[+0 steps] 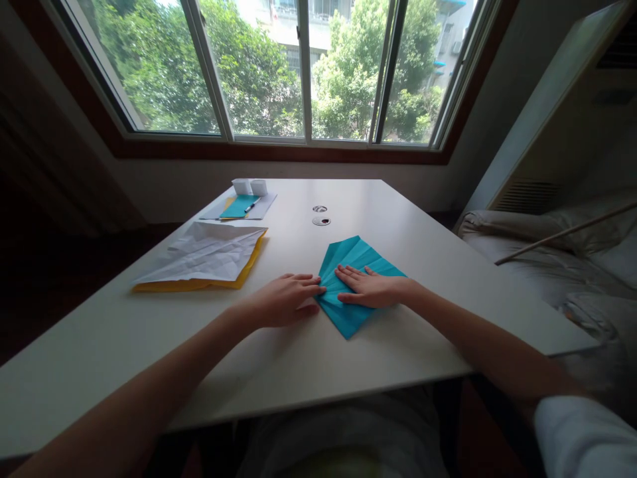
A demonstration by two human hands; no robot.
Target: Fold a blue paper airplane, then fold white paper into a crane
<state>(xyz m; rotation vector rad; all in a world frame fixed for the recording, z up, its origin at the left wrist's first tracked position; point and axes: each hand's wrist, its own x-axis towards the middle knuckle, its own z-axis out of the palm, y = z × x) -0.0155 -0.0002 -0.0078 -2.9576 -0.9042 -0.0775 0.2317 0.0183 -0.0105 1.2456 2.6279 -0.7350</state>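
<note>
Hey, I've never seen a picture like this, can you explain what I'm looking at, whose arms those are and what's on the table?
This is one picture from a camera worn on a person's head, looking down at their own bare arms. The left hand and right hand press flat on a folded teal paper on a white table; nothing is lifted, neither hand closes a grip. To the left lies crumpled white paper on a yellow sheet. Farther back are more papers with a pen and two small white containers, below a window.
</note>
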